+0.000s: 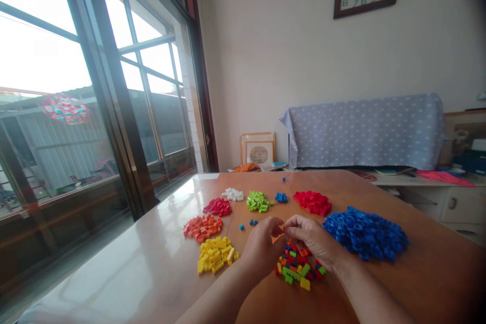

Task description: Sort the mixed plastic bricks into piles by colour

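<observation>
My left hand (261, 245) and my right hand (315, 238) meet above the table, fingertips pinched close together. A bit of orange, by its look a small toy building brick (282, 230), shows between them; my fingers hide most of it. Just below lies a mixed pile of bricks (292, 272) in red, green, yellow, orange and blue. Left of my left hand are yellow bricks (216, 255) and orange bricks (203, 227). Beside my right forearm spreads a large heap of blue bricks (366, 233).
Farther back on the brown table (152, 258) are piles of crimson bricks (217, 206), white bricks (233, 194), lime green bricks (258, 201), a few blue bricks (281, 197) and red bricks (312, 203). A cloth-covered object (364, 131) stands behind. Windows line the left.
</observation>
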`<state>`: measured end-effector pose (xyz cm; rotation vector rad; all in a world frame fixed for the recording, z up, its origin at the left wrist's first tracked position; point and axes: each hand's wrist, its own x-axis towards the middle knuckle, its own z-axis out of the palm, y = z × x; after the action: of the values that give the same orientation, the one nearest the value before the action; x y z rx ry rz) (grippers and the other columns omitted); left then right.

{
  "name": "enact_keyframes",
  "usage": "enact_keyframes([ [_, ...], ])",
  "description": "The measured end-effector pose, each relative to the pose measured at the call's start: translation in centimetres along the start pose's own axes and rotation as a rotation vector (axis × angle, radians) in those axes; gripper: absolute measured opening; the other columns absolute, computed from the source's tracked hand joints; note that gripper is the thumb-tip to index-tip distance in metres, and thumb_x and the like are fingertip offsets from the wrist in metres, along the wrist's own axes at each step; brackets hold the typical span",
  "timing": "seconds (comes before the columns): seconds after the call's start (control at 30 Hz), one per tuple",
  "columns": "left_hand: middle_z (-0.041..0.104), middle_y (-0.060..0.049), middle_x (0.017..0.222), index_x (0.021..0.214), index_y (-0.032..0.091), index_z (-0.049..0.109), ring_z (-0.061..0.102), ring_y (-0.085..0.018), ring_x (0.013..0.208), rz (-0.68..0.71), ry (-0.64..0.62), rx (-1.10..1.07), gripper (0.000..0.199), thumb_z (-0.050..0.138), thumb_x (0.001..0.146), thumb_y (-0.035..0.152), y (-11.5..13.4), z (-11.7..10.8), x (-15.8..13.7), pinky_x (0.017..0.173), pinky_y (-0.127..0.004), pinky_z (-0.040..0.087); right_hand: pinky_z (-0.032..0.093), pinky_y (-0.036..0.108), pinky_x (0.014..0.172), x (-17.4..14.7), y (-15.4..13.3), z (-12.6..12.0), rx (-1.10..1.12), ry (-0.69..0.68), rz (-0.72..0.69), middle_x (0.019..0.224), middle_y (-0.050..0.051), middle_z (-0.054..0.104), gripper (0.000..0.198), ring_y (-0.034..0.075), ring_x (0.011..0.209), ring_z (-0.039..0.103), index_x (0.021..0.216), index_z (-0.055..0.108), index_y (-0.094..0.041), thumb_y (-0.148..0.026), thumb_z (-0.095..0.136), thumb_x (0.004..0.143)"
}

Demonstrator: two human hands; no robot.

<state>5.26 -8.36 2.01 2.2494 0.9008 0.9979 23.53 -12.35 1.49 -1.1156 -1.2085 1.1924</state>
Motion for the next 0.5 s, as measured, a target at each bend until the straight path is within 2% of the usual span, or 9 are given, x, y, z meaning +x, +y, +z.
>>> enact_keyframes([
  [0.13,0.072,-0.005,0.092,0.091,0.023,0.067,0.064,-0.019,0.087,0.003,-0.041,-0.012,0.009,0.064,0.084,0.028,0.1,0.0,-0.1,0.076,-0.029,0.050,0.035,0.023,0.056,-0.3,-0.3,0.5,-0.047,-0.052,0.030,0.071,-0.002,0.061,0.035,0.011,0.061,0.049,0.086,0.065,-0.019,-0.050,0.075,0.075],
  [0.27,0.071,-0.005,0.090,0.088,0.024,0.065,0.064,-0.018,0.085,-0.014,0.001,0.032,0.006,0.062,0.083,0.023,-1.0,-1.3,-0.6,0.075,-0.029,0.049,0.037,0.023,0.056,-0.4,-0.2,0.5,-0.093,-0.111,0.069,0.077,0.000,0.064,0.038,0.013,0.066,0.054,0.090,0.067,-0.019,-0.054,0.072,0.078],
  [0.37,0.071,-0.004,0.090,0.092,0.022,0.064,0.064,-0.017,0.084,-0.045,0.114,0.095,0.010,0.060,0.083,0.023,-2.9,-3.8,-1.0,0.076,-0.028,0.049,0.038,0.022,0.057,-0.2,0.3,0.0,-0.103,-0.085,0.073,0.081,0.000,0.067,0.035,0.013,0.068,0.056,0.092,0.066,-0.019,-0.053,0.068,0.082],
  [0.5,0.072,-0.003,0.093,0.097,0.022,0.064,0.065,-0.017,0.086,-0.134,0.294,0.170,0.014,0.054,0.087,0.025,-6.8,-8.9,-1.9,0.078,-0.028,0.049,0.039,0.022,0.055,0.2,0.9,-0.4,-0.098,-0.010,0.070,0.078,0.000,0.066,0.035,0.012,0.064,0.055,0.090,0.066,-0.019,-0.054,0.066,0.083],
])
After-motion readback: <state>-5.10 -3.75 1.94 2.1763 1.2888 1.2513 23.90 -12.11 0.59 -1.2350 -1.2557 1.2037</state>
